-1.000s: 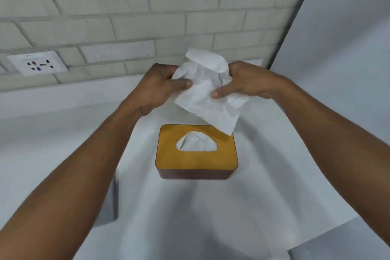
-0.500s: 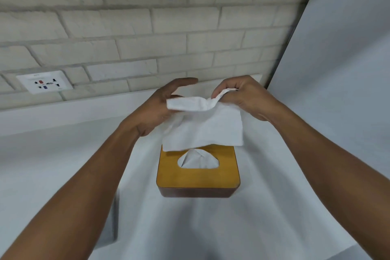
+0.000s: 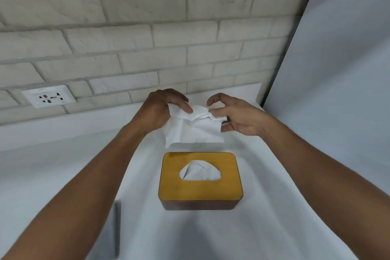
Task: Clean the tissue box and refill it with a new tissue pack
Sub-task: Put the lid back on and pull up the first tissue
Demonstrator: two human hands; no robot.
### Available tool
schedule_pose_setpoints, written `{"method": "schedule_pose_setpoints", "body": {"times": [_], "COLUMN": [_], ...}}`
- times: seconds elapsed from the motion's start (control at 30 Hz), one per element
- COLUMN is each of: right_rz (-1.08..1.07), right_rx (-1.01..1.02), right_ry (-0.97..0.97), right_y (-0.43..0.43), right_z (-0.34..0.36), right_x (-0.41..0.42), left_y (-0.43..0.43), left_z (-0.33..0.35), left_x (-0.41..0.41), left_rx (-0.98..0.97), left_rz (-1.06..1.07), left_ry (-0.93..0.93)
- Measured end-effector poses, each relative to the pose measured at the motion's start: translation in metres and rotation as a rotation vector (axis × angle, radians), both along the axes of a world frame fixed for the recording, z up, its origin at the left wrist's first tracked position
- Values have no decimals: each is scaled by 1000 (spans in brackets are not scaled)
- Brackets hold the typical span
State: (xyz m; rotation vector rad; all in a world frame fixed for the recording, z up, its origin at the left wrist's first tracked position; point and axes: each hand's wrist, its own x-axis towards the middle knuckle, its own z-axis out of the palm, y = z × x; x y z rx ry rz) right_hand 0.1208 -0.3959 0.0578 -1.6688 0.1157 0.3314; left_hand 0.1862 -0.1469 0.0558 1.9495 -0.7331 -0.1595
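Observation:
A tissue box (image 3: 200, 190) with a yellow wooden lid and dark brown sides stands on the white counter (image 3: 263, 207). White tissue shows in its lid opening (image 3: 200, 172). Just behind and above the box, both hands hold one crumpled white tissue (image 3: 193, 130). My left hand (image 3: 162, 110) grips its left end with curled fingers. My right hand (image 3: 238, 117) pinches its right end, the index finger arched above it. The tissue's lower edge hangs a little above the box's far edge.
A whitish brick wall (image 3: 147, 38) rises behind the counter, with a wall socket (image 3: 49, 96) at the left. A pale panel (image 3: 337, 69) closes off the right side. A thin grey edge (image 3: 117, 228) stands near my left forearm.
The tissue has gone from a hanging sheet to a bunched one. Both hands have dropped lower in view, and the box now shows fully in front of them.

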Motion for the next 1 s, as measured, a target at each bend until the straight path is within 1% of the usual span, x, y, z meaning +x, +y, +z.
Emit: {"method": "schedule_pose_setpoints", "body": {"times": [0.07, 0.13, 0.17, 0.2, 0.27, 0.3, 0.33, 0.37, 0.4, 0.43, 0.47, 0.5, 0.53, 0.6, 0.67, 0.7, 0.77, 0.8, 0.83, 0.93, 1.0], "right_rz": [-52, -70, -53, -14, 61, 64, 52, 34, 31, 43, 69, 114, 184, 382, 593, 654, 652, 618, 578, 464, 403], "right_rx": [-89, -201, -272, -404, -712, -770, -745, -679, -628, -622, -645, -681, -729, -819, -949, -1025, -1129, -1129, -1086, -865, -807], "right_ry": [-95, -113, -106, -112, -134, -132, -120, -113, -129, -161, -197, -228, -229, -116, 24, 46, -13, -40, -45, -33, -64], "right_y": [-3, -7, -9, -11, -12, -12, -10, -8, -7, -4, -2, 1, 6, 19, 35, 41, 47, 46, 43, 31, 25], "right_z": [2, -1, -6, -13, -26, -30, -32, -32, -30, -28, -26, -23, -19, -16, -22, -28, -36, -35, -32, -17, -10], "right_x": [11, 20, 23, 25, 27, 26, 25, 23, 21, 17, 13, 7, 0, -17, -34, -41, -48, -50, -50, -50, -50], "left_y": [2, 7, 9, 11, 13, 14, 16, 17, 17, 17, 16, 14, 12, 5, -1, -3, -4, -3, -1, 8, 12], "left_z": [-4, -11, -16, -21, -33, -39, -44, -45, -44, -41, -39, -37, -34, -35, -41, -46, -53, -51, -47, -29, -23], "left_x": [14, 30, 35, 39, 39, 38, 37, 34, 30, 22, 14, 1, -12, -39, -58, -65, -71, -71, -69, -60, -54], "left_rx": [100, 266, 380, 526, 881, 1010, 1062, 1043, 962, 857, 748, 682, 674, 812, 996, 1025, 970, 942, 916, 821, 768], "left_rz": [-22, -61, -87, -124, -177, -163, -126, -76, -43, -36, -56, -89, -136, -255, -322, -325, -287, -270, -260, -252, -226], "left_ry": [-162, -305, -340, -369, -419, -401, -367, -334, -318, -324, -332, -304, -232, -105, -165, -218, -279, -275, -247, -160, -150]}}
